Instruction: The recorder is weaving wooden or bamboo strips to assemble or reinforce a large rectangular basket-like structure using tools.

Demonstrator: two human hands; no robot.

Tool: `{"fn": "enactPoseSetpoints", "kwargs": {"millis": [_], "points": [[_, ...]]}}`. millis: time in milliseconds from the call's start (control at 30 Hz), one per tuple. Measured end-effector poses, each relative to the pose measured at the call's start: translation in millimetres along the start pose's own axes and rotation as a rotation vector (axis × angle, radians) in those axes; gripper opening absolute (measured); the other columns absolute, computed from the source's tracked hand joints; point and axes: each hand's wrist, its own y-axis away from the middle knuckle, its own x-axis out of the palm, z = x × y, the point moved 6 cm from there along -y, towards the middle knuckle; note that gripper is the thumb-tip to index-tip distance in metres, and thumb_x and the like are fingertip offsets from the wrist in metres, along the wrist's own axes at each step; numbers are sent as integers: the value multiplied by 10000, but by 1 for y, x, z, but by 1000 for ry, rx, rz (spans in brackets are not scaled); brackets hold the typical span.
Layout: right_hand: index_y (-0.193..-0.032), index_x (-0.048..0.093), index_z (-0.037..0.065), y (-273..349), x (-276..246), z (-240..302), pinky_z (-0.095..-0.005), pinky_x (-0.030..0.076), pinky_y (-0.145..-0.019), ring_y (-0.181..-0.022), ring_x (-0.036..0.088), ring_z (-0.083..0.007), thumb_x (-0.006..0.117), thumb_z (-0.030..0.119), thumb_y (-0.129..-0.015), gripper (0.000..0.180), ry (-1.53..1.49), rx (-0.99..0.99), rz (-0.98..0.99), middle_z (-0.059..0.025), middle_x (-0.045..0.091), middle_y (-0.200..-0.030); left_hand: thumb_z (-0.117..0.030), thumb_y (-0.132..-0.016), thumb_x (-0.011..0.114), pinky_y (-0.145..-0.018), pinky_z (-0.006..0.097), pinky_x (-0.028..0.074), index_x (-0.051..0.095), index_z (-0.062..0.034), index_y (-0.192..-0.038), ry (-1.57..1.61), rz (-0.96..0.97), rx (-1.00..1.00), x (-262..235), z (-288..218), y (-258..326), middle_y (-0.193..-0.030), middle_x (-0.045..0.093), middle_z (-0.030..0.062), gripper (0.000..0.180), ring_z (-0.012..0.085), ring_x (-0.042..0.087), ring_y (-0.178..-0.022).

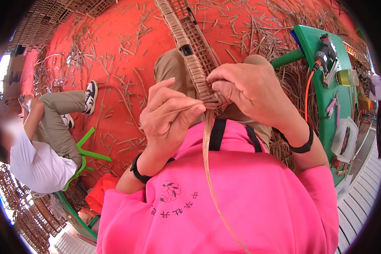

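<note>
A long wicker piece (pixel 189 67), with an open grid inside and a border wrapped in flat tan strips, stands between my knees with its near end toward me. My right hand (pixel 252 86) is closed on its right edge near that end, with thumb and forefinger bent together. At the near corner, the thumb and forefinger of my left hand (pixel 167 114) press together while the other fingers fan out. What lies in that pinch is hidden. From the corner a long flat strip (pixel 206 156) hangs down over my pink shirt.
Cut strips litter the red floor (pixel 114 51). At right, a green table (pixel 309 46) bears an air tool (pixel 324 53) with an orange hose, a yellow-green jar (pixel 347 78) and a white tray (pixel 345 139). A person (pixel 42 156) sits at left on a green chair.
</note>
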Motion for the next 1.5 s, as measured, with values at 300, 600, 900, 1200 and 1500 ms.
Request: {"fn": "enactPoseSetpoints", "kwargs": {"millis": [300, 600, 900, 1200, 1500], "points": [[-918, 651, 71, 5, -3, 0, -432, 471, -635, -760, 650, -309, 636, 164, -872, 105, -67, -44, 15, -102, 659, -772, -142, -790, 806, -990, 437, 460, 747, -84, -810, -24, -50, -8, -5, 1, -1, -705, 659, -9, 85, 141, 597, -655], [-893, 658, 72, 7, 0, 0, -408, 428, -746, -771, 603, -299, 767, 265, -748, 265, 1, -71, 101, -73, 626, -784, -146, -832, 770, -867, 381, 477, 741, -69, -815, 40, -6, -94, 6, 13, -19, -694, 660, 15, 85, 169, 590, -704], [-758, 618, 88, 14, 4, 5, -443, 484, -647, -731, 625, -324, 712, 225, -723, 170, 146, -46, 12, -119, 593, -729, -134, -739, 822, -682, 317, 478, 713, -24, -855, 64, 245, -261, 16, 4, -19, -838, 616, 63, 193, 207, 613, -764], [-1228, 598, 46, 31, -64, -25, -389, 507, -861, -986, 646, -242, 714, 207, -848, 429, -71, 19, -335, -113, 670, -1075, -32, -740, 786, -684, 284, 439, 729, -28, -833, 188, 185, -361, 20, 9, -19, -755, 601, 41, 110, 159, 564, -759], [-1280, 465, -40, 127, -206, -287, -465, 515, -909, -1063, 653, -404, 668, 452, -883, 664, 751, 1120, -622, -271, 656, -1152, -45, -747, 810, -675, 273, 453, 743, -45, -869, 171, 133, -375, 22, 8, -16, -781, 593, 39, 140, 145, 579, -769]]}}
